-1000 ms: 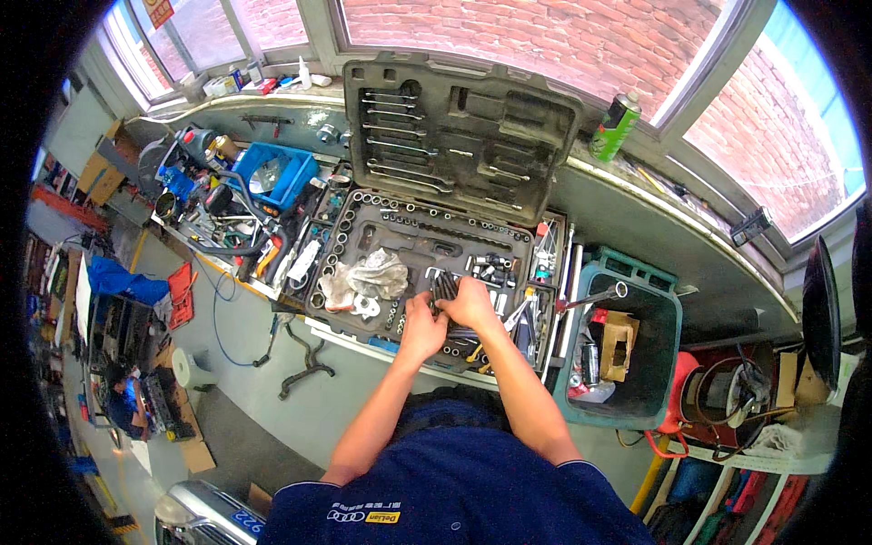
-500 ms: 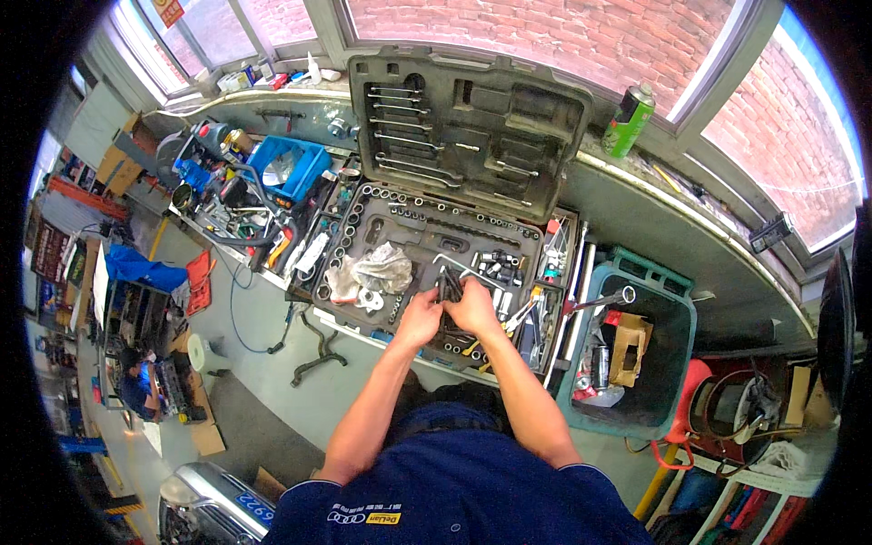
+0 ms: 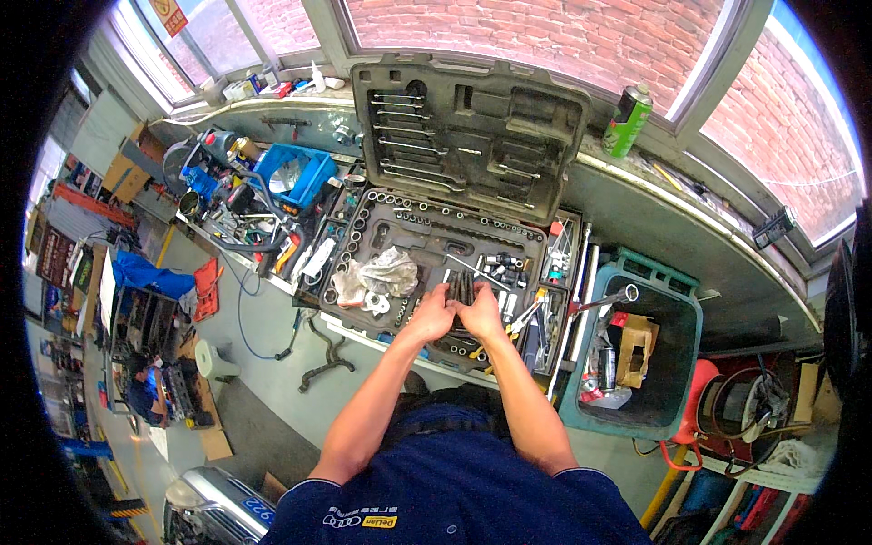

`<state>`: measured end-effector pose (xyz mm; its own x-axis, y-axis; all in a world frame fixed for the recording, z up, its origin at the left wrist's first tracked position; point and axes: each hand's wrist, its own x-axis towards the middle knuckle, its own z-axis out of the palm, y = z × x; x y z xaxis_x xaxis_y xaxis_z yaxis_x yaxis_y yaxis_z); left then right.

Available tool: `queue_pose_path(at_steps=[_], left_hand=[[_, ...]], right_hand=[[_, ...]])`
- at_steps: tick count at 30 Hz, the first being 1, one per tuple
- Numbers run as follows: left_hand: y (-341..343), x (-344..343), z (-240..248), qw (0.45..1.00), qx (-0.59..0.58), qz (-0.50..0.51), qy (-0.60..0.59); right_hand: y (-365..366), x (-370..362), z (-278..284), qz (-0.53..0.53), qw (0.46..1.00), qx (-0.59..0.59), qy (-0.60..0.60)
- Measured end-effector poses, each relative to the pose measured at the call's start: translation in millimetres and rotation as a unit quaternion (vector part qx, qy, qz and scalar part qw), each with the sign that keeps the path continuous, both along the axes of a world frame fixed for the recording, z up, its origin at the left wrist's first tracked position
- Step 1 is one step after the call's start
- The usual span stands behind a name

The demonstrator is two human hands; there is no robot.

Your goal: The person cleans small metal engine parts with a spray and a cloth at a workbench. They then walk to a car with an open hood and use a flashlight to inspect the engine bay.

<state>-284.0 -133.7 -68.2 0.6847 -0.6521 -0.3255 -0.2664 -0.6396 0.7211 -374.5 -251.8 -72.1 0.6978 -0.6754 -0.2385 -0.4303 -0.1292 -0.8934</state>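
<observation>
Our left hand [image 3: 433, 315] and right hand [image 3: 481, 314] grasp dark rods [image 3: 461, 288] over the tool case [image 3: 413, 241], apparently gathering them, the next move calling for steadiness.

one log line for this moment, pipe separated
left hand: holding dark slim pieces | right hand: same pieces | tool case: open, beneath hands | pale cloth: in case, left of hands
</observation>
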Motion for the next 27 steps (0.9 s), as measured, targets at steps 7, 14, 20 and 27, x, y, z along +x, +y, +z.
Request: queue_pose_path(at_steps=[7, 14, 20, 27], left_hand=[[0, -43, 41, 0.996, 0.006, 0.01, -0.084], [-10, -68, 62, 0.947, -0.059, -0.081, -0.305], [-23, -58, 85, 0.919, -0.072, -0.098, -0.374], [-34, -67, 122, 0.897, -0.102, -0.142, -0.406]], right_hand=[[-2, 0, 2, -0.029, 0.961, 0.25, -0.119], [5, -27, -12, -0.112, 0.793, 0.529, -0.28], [15, -24, 3, -0.115, 0.649, 0.652, -0.375], [1, -19, -10, -0.059, 0.606, 0.672, -0.421]])
